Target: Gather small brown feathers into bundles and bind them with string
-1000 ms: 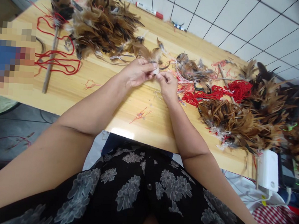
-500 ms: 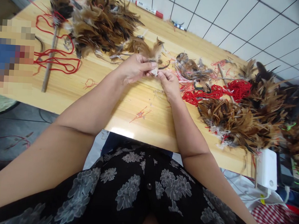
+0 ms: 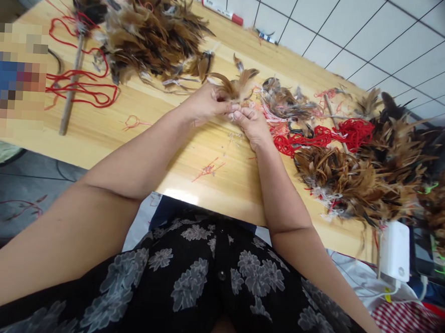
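Between my hands is a small bunch of brown feathers [image 3: 239, 86], its plumes fanning upward and away from me. My left hand [image 3: 208, 105] pinches the base of the bunch from the left. From the right, my right hand [image 3: 251, 123] closes thumb and finger at the same base, and the two thumbs nearly meet there. The quill ends are mostly covered by my fingers. A heap of grey-brown feathers [image 3: 285, 97] lies just beyond my right hand, with tangled red cord [image 3: 310, 139] beside it.
A large feather pile [image 3: 155, 37] lies at the back left, near a feather-tipped stick [image 3: 72, 87] and looped red cord [image 3: 102, 99]. Another pile [image 3: 357, 185] spreads at right. Markers [image 3: 222, 11] lie by the tiled wall. A white power bank [image 3: 395, 251] sits at the right edge.
The feather bunch has turned between my fingers, and its plumes now lean further right. My fingers have come closer together, covering the pale base that showed before.
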{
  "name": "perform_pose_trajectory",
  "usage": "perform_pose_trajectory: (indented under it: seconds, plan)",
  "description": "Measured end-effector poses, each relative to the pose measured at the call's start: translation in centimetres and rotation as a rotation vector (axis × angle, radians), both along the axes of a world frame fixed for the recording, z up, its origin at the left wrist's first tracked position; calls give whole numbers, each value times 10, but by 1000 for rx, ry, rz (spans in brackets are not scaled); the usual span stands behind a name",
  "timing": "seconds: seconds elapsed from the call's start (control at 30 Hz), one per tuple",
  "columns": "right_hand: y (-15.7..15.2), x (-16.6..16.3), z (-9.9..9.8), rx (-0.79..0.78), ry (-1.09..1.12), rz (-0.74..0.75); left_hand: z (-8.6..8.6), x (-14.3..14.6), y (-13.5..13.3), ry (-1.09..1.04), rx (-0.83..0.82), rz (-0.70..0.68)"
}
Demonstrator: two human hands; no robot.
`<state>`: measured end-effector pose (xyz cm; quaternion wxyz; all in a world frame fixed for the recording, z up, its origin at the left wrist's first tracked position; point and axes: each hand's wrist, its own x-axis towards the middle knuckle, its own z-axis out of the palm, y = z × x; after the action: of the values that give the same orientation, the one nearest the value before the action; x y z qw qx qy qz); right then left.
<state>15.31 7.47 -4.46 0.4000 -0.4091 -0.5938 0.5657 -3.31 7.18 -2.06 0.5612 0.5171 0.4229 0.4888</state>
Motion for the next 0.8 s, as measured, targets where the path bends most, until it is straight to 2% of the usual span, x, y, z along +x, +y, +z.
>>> perform_pose_trajectory:
  seconds: [0.1, 0.2, 0.33, 0.47, 0.67, 0.8]
  plan:
    - [2, 0, -3, 44, -40, 22, -2, 0, -1, 24, 2, -96]
    - [-2, -2, 2, 17, -35, 31, -1, -2, -3, -20, 12, -150]
    - [-11, -5, 14, -38, 12, 36, -1, -5, -3, -26, -14, -118]
    - [-10, -4, 13, -95, 62, 57, 0, -3, -4, -65, -57, -83]
    - [-1, 1, 6, -242, 265, -160, 13, 6, -10, -309, -163, 24]
    - [-2, 0, 5, -272, 382, -283, 16, 27, -21, -413, -242, 35]
